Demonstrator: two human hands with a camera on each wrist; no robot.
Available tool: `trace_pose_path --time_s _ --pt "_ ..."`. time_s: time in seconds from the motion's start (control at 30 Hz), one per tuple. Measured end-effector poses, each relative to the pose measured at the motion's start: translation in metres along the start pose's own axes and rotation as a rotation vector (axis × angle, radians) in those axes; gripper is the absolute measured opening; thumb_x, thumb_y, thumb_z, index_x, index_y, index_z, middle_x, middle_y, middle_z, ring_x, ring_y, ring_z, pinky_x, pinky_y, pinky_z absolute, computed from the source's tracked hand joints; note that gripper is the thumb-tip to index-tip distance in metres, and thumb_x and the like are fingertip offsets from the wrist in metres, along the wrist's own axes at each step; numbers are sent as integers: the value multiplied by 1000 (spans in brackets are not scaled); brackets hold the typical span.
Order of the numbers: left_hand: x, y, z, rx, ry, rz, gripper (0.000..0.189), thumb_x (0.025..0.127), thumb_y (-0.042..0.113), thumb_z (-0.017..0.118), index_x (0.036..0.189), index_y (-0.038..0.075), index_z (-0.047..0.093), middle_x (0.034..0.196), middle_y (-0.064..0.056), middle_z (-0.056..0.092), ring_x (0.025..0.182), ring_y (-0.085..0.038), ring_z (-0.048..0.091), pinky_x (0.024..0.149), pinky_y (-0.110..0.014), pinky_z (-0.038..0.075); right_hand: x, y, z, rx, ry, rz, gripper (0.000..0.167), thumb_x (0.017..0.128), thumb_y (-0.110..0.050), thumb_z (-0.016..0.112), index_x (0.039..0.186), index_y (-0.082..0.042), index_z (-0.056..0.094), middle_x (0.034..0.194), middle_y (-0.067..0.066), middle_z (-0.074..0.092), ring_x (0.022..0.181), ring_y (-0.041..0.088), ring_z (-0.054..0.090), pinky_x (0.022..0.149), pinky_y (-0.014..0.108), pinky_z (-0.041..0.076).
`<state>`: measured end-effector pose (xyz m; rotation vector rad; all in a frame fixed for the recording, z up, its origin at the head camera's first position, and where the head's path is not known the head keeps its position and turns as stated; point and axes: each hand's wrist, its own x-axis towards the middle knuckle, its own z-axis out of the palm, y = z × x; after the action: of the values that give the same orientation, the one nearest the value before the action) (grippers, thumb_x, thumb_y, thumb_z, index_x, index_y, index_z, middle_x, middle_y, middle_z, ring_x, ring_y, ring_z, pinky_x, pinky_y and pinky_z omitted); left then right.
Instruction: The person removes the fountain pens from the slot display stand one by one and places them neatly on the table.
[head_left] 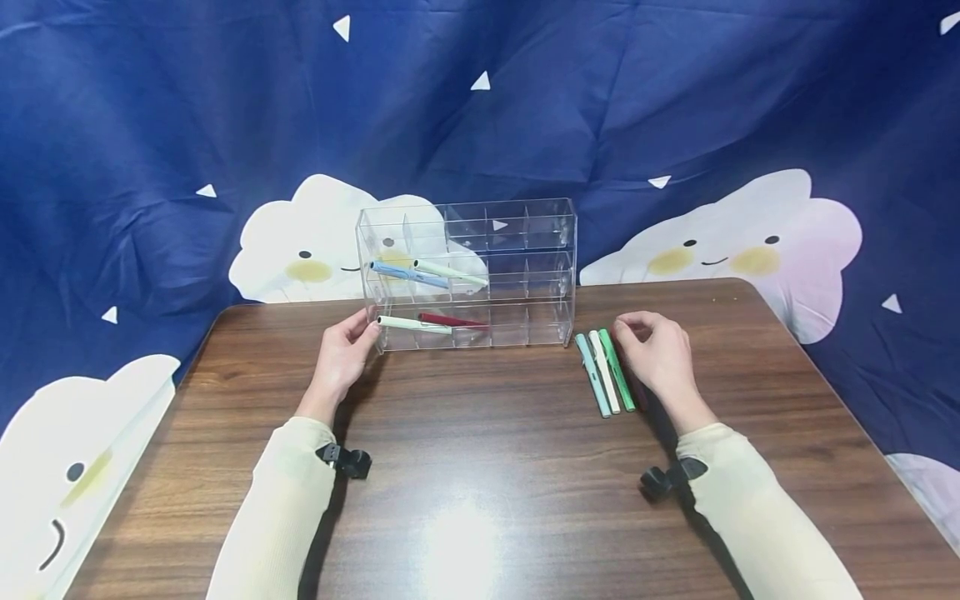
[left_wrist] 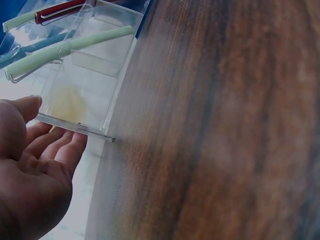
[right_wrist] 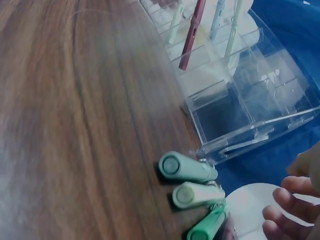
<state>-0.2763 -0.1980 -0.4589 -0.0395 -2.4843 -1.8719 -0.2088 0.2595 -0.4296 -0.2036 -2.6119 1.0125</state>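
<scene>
A clear acrylic pen rack (head_left: pixel 531 321) with three tiers of compartments stands at the table's back. My left hand (head_left: pixel 341 358) grips its lower left side, thumb in front and fingers against the side wall. A blue pen (head_left: pixel 408 273) and a pale green pen (head_left: pixel 450 272) lie in the middle tier; another pale green pen (head_left: pixel 412 324) and a red pen (head_left: pixel 453 321) lie in the bottom tier. My right hand (head_left: pixel 660 350) hovers, fingers loosely bent, over a dark pen (right_wrist: pixel 228 229) beside a green pen (head_left: pixel 617 369), a white pen (head_left: pixel 604 371) and a light blue pen (head_left: pixel 593 375).
The brown wooden table (head_left: pixel 465 433) spreads in front of the rack. A blue curtain (head_left: pixel 540 100) with white clouds hangs close behind. The loose pens lie side by side just right of the rack's front corner.
</scene>
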Motion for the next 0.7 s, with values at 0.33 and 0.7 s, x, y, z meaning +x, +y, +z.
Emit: trace_pose_path --time_s 0.33,0.7 --pt "0 -2 2 2 13 0 46 110 10 60 155 -1 54 152 -26 60 139 -37 62 88 -2 49 -3 -15 11 125 48 -186 21 103 -10 69 119 -2 79 112 20 80 100 35 75 83 16 52" --pt "1 -2 2 18 11 6 47 111 11 59 156 0 53 152 -23 59 140 -34 61 93 -4 50 -2 -35 27 196 54 -359 19 100 -7 73 117 -3 80 111 15 81 97 31 76 81 25 52"
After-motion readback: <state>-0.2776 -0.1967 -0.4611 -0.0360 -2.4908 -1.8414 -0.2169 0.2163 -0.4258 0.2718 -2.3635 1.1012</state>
